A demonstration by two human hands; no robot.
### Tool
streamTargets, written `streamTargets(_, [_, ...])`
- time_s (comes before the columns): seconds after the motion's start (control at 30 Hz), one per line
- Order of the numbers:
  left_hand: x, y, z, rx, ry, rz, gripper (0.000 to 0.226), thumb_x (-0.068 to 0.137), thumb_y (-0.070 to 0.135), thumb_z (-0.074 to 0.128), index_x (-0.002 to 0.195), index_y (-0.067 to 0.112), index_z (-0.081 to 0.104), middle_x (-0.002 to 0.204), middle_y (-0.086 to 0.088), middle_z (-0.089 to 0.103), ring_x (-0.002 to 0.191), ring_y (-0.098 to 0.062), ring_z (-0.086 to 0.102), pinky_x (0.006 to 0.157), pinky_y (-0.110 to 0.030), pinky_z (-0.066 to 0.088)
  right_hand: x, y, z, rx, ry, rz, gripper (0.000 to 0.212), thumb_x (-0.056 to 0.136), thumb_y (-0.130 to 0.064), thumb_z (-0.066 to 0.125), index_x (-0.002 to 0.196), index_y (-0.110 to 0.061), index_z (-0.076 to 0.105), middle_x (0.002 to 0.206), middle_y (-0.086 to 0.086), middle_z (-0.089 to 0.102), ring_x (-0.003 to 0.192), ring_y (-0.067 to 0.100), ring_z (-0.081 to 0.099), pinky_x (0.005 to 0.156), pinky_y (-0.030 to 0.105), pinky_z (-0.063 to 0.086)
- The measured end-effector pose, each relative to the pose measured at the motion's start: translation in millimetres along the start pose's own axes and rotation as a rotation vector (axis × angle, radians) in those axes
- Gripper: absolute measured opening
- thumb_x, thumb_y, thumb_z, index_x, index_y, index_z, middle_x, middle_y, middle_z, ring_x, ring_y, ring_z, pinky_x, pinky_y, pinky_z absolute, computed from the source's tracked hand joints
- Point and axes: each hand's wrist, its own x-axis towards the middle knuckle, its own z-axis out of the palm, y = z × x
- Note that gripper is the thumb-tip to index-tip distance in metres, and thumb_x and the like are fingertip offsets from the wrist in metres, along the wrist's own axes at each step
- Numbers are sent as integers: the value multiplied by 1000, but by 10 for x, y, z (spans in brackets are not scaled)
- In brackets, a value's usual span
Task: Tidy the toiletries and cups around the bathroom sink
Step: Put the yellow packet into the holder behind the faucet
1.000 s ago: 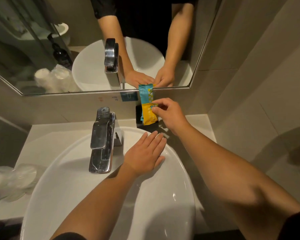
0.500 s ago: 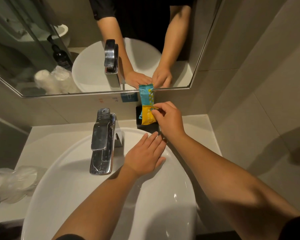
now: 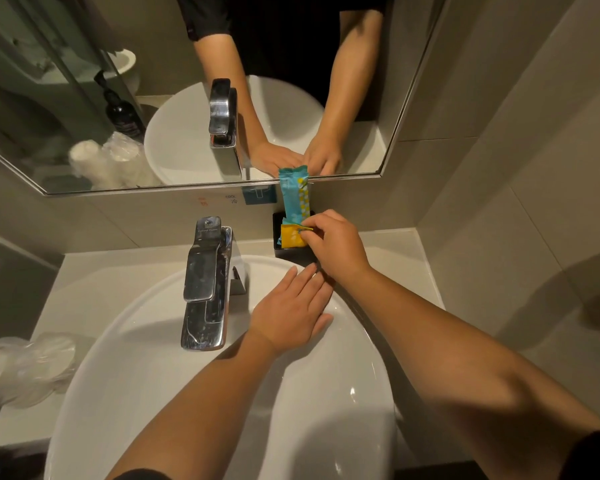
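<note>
1. Right hand (image 3: 336,247) pinches yellow sachet (image 3: 291,236), seating it in black holder (image 3: 293,252) at counter's back edge beside teal sachet (image 3: 293,199).
2. Left hand (image 3: 288,313) empty, flat on sink rim (image 3: 125,327), likely bracing.

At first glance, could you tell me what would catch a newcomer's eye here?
The bright teal and yellow packets stand upright in a black holder below the mirror, pinched by the right hand. The left hand lies flat on the white basin, beside the chrome tap.

Pale counter (image 3: 388,251) carries sink (image 3: 187,393), black holder (image 3: 293,252), wrapped cups (image 3: 25,368).
</note>
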Motion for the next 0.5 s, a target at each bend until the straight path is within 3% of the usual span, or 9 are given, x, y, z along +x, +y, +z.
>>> streamTargets(0.17, [-10, 3, 38, -3, 19, -3, 57, 98, 48, 32, 139, 9, 46, 141, -13, 51, 134, -33, 44, 111, -49, 35, 117, 37, -71, -107, -197, 64, 27, 92, -25, 63, 117, -17, 68, 116, 5, 62, 104, 20, 59, 88, 31, 49])
streamTargets(0.3, [-10, 1, 36, 1, 11, -6, 58, 98, 48, 32, 140, 9, 45, 141, -14, 51, 133, -33, 44, 111, -49, 36, 186, 1, -111, -127, -306, 88, 34, 89, -25, 67, 121, -16, 66, 120, 5, 63, 106, 19, 59, 90, 29, 46])
streamTargets(0.4, [-11, 1, 37, -2, 2, -11, 59, 98, 47, 33, 141, 8, 44, 142, -14, 50, 134, -34, 43, 110, -49, 36, 177, 2, -139, 10, -315, 128, 37, 85, -21, 71, 121, -14, 64, 107, 2, 65, 96, 14, 60, 91, 30, 51])
streamTargets(0.5, [-9, 2, 20, -8, -6, -11, 59, 98, 47, 32, 142, 9, 42, 144, -13, 48, 135, -33, 42, 111, -49, 34, 143, 62, -146, 42, -252, 120, 27, 85, -19, 71, 112, -16, 67, 103, 0, 62, 93, 15, 60, 86, 29, 51])
